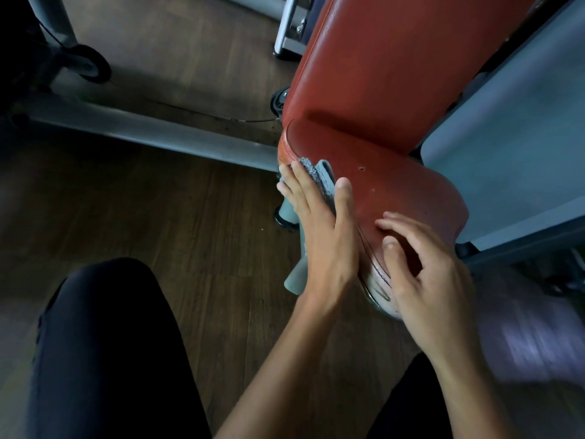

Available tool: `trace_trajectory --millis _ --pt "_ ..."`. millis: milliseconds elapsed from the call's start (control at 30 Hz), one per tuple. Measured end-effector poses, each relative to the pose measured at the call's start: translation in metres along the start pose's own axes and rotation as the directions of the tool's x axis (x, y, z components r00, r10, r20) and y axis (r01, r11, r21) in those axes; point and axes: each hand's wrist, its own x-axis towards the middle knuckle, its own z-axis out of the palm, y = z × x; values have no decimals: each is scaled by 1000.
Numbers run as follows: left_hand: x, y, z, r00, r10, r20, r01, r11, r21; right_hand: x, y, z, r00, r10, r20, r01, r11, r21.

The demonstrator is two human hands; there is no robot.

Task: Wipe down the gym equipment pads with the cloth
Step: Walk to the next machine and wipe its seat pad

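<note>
A red padded seat (395, 191) of a gym machine fills the right middle, with a red back pad (395, 58) rising behind it. A grey-blue cloth (319, 175) lies over the seat's left edge. My left hand (319, 223) presses the cloth flat against that edge with straight fingers, and a tail of the cloth hangs below the hand. My right hand (424, 267) rests on the near, worn end of the seat with loosely curled fingers and holds nothing.
A grey steel frame beam (152, 131) runs across the wooden floor at the left. A caster wheel (91, 64) stands at the top left. A grey machine panel (512, 147) borders the seat on the right. My dark-trousered knees fill the bottom.
</note>
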Motion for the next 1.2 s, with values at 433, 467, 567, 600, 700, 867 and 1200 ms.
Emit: trace_trajectory --millis 433,467,567,600,700,867,1200 --pt "-20 9 0 997 9 72 -9 1000 -2 0 -2 1 1000 2 -16 -3 999 -53" --pt "-26 6 2 996 0 87 0 1000 0 0 -2 1 1000 4 -8 -5 998 -56" --pt "4 4 -3 1000 -13 29 12 1000 9 2 -2 1 1000 2 -12 -3 999 -48" --pt "15 7 -5 1000 -12 -14 12 1000 6 2 -3 2 1000 3 -17 -4 999 -41" --pt "5 10 -3 1000 -10 -7 10 1000 -11 0 -2 2 1000 12 -15 -13 999 -36" --pt "-3 6 -5 999 -19 43 20 999 -27 2 -3 2 1000 -2 -26 0 998 -55" --pt "5 6 -5 1000 -7 15 8 1000 -21 3 -4 3 999 7 -41 -10 998 -60"
